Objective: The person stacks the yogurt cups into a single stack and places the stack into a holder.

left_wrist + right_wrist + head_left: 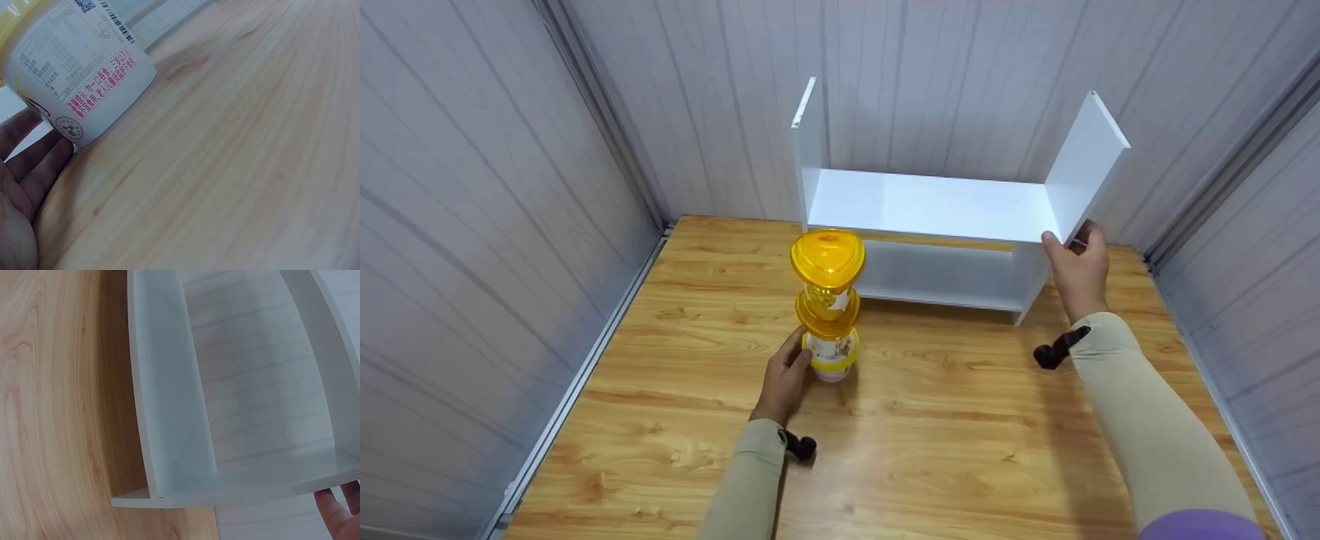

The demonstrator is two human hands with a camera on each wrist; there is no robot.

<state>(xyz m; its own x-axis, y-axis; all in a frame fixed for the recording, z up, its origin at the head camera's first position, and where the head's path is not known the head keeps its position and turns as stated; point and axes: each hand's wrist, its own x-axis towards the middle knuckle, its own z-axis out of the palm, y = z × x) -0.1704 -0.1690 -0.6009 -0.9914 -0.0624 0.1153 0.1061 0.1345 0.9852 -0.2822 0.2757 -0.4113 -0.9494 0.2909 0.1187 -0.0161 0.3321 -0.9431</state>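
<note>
A stack of yellow-lidded cups (828, 304) stands at centre frame on the wooden table (945, 435), in front of the white shelf (937, 206). Only the left wrist view shows the bottom cup's printed label and barcode. The left hand (785, 379) curls its fingers (34, 163) against the bottom cup. The right hand (1078, 271) grips the shelf's right side panel, thumb in front.
</note>
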